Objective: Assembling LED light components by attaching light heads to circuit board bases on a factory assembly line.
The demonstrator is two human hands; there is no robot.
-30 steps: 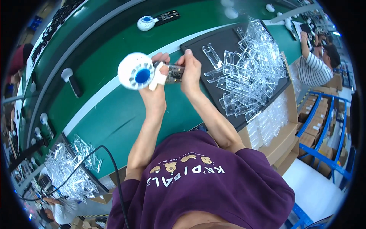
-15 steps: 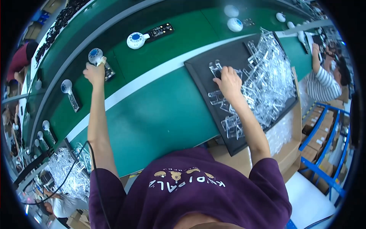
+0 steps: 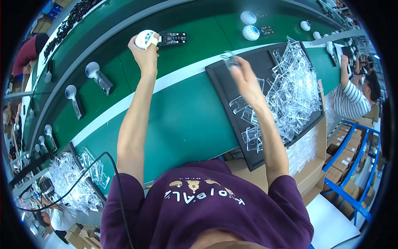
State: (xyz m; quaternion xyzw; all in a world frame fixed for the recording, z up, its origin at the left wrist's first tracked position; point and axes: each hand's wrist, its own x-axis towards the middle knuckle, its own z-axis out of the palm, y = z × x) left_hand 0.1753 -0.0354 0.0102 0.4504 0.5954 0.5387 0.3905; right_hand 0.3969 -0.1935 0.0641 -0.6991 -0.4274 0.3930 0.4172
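My left hand is closed round the white ball-shaped head of a device on the green belt. The device's dark circuit-board stem points right. My right hand, slightly blurred, pinches a clear plastic part above the far left edge of a black tray. A heap of similar clear plastic parts fills the tray's right side. Left of my left hand, another white-headed device lies on the belt.
More white-headed devices lie along the belt, including one at the left and one at the far right. A second heap of clear parts is at lower left, near a black cable. A person in a striped shirt works at right.
My left hand has left one device and moved right to grip the head of another. My right hand has lifted a clear plastic part off the tray, moving away and left.
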